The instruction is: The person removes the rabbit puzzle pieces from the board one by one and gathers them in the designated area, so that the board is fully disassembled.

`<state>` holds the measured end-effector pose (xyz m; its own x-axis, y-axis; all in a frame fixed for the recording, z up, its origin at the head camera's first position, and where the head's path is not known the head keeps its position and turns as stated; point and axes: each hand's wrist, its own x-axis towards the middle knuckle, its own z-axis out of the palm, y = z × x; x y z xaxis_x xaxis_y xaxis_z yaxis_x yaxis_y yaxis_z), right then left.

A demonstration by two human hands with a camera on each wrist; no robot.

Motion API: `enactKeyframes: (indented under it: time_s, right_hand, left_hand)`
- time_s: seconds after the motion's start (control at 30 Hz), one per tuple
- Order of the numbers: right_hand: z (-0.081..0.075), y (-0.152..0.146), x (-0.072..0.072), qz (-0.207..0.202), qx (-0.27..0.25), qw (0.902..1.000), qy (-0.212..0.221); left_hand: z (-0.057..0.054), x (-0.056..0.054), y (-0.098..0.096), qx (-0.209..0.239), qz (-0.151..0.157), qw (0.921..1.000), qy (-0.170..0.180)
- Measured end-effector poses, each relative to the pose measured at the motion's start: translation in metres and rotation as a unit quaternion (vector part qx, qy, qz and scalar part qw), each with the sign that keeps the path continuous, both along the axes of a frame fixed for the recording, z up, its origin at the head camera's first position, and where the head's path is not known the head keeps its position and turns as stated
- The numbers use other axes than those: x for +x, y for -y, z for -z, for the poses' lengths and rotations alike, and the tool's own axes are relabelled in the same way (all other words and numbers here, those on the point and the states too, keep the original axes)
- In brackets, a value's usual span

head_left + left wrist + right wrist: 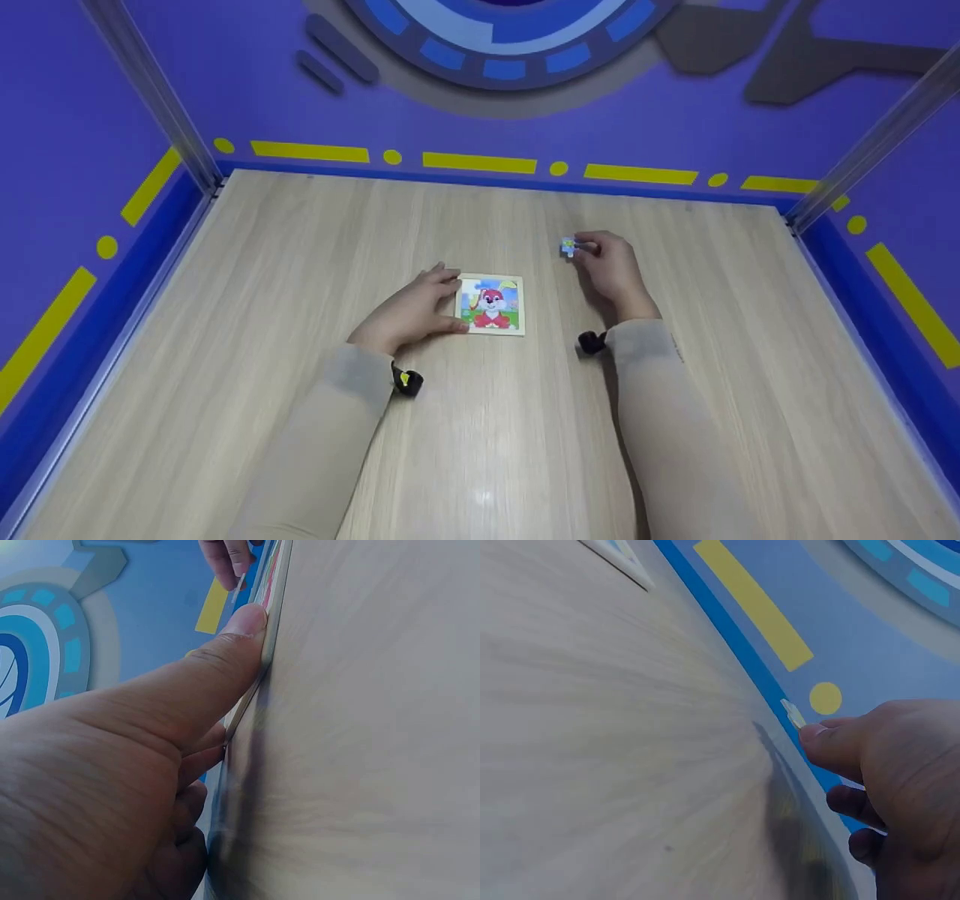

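Note:
A small square jigsaw puzzle (pixel 491 306) lies on the table, its pale wooden frame around a picture of a red and white rabbit. A pale patch shows in its upper left part. My left hand (pixel 412 306) holds the frame's left side, thumb at the near left corner and fingers at the far left one. In the left wrist view the thumb (pixel 244 621) presses on the frame's edge. To the right and farther back, my right hand (pixel 611 268) pinches a blue jigsaw piece (pixel 568 247) with a yellow-green mark between thumb and fingertips, above its shadow.
The light wood table (pixel 480 420) is bounded by a purple-blue back wall (pixel 480 127) with yellow marks and by side walls. Metal posts (pixel 161 97) stand at the back corners. A black wrist camera (pixel 409 381) sits on the left cuff, another (pixel 592 343) on the right.

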<state>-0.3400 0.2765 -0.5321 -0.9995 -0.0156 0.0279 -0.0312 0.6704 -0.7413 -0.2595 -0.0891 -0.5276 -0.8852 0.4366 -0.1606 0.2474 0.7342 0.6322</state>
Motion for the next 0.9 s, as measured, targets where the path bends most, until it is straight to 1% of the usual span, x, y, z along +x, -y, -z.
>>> enactKeyframes:
  time_s: [0.2,0.33,0.43,0.53,0.67,0.77,0.83,0.9]
  right_hand:
    - [0.001,-0.003,-0.002,-0.001,0.031,0.9991,-0.03]
    - [0.003,-0.004,-0.002,-0.009,0.046,0.9985,-0.03]
    - [0.004,-0.004,-0.003,-0.01,0.048,0.9985,-0.026]
    - [0.005,-0.004,-0.003,-0.006,0.048,0.9983,-0.032]
    - [0.004,-0.001,-0.002,0.002,0.04,0.9982,-0.044]
    - [0.002,0.004,0.0,0.002,0.015,0.9989,-0.044]
    - [0.0,0.01,0.001,-0.001,-0.006,0.9993,-0.036]
    - [-0.005,0.017,0.004,-0.004,-0.027,0.9995,-0.017]
  left_hand:
    - [-0.001,-0.001,-0.001,0.001,-0.006,1.0,0.006]
    - [-0.002,-0.001,-0.001,0.002,-0.008,0.9999,0.01]
    - [-0.001,-0.001,-0.001,0.001,-0.007,0.9999,0.01]
    - [0.0,-0.002,-0.001,0.0,-0.005,1.0,0.008]
    - [0.0,-0.002,-0.001,-0.003,-0.005,1.0,0.006]
    - [0.0,-0.001,0.0,-0.004,-0.005,1.0,0.006]
    - [0.0,-0.001,0.0,-0.003,-0.004,1.0,0.007]
    - [0.001,0.0,0.001,-0.002,-0.001,1.0,0.004]
